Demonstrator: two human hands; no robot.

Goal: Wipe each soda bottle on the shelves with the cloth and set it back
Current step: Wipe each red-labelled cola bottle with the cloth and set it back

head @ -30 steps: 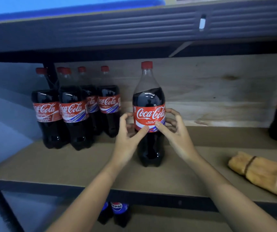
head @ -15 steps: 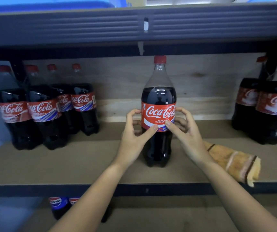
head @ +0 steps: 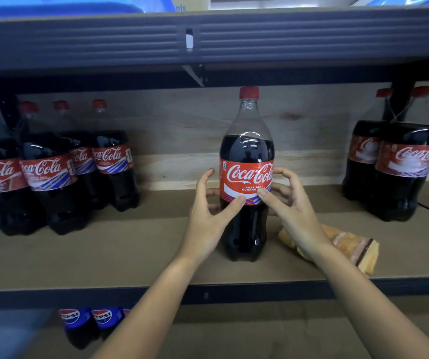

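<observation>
Red-labelled cola bottle (head: 246,174) stands upright between left hand (head: 209,216) and right hand (head: 289,211), both grips curled round it.

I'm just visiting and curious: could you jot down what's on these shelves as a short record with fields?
held bottle: Coca-Cola bottle, upright on the middle shelf, red cap on
left hand: thumb on the label, fingers curled round the bottle
right hand: thumb on the label, fingers curled round the other side
cloth: yellow, folded, lying on the shelf by the right wrist, not in either hand
left group: four Coca-Cola bottles
right group: two Coca-Cola bottles
lower shelf: Pepsi bottles
</observation>
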